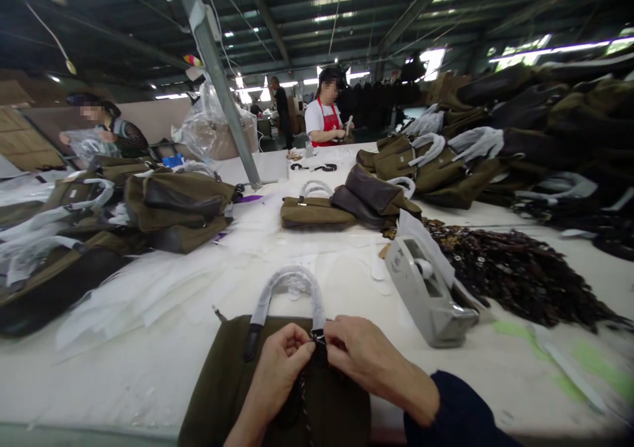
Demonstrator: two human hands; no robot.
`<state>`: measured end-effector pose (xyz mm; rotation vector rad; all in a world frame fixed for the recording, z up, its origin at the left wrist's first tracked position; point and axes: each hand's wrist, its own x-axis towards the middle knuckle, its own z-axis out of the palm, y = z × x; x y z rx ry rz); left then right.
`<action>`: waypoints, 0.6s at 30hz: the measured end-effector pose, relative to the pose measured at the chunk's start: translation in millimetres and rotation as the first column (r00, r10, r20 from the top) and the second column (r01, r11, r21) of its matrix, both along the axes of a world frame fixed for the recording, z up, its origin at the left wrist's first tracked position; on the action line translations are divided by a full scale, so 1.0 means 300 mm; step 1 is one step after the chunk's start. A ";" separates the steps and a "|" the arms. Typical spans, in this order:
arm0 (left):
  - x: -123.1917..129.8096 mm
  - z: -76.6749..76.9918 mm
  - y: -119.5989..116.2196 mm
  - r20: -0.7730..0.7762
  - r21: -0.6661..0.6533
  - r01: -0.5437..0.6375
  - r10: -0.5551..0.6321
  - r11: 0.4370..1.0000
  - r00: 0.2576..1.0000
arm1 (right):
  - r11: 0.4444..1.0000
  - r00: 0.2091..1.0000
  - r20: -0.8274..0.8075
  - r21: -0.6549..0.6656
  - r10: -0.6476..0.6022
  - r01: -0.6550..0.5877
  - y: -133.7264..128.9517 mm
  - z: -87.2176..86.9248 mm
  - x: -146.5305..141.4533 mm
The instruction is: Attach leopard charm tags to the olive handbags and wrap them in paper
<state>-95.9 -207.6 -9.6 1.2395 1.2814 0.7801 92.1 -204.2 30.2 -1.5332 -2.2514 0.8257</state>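
An olive-green handbag [222, 374] lies at the table's front edge, its arched handle [292, 274] wrapped in clear-white film. Both hands meet at the right base of that handle, by a small metal ring. My left hand [277, 368] is closed, thumb and forefinger pinching the end of a thin dark strap [304, 401] that hangs down over the bag. My right hand [364, 354] is closed too, its fingertips pinched just beside the ring. What sits between the right fingertips is mostly hidden.
A grey tape dispenser [426, 302] stands at right, before a heap of dark straps [525, 275]. More olive bags lie at left [173, 203], centre [317, 212] and right [426, 163]. White sheets [158, 288] spread at left. A metal post [218, 77] rises behind; co-workers are beyond.
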 end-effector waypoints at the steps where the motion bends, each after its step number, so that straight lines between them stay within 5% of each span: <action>1: 0.000 -0.002 0.000 0.010 -0.003 -0.007 0.007 1.000 1.000 | 1.000 1.000 0.029 0.005 0.006 -0.006 -0.001 0.004 -0.004; 18: 0.002 -0.016 -0.014 -0.047 0.039 0.036 -0.034 0.999 0.998 | 0.985 0.958 0.273 0.116 0.089 -0.125 0.013 -0.032 -0.027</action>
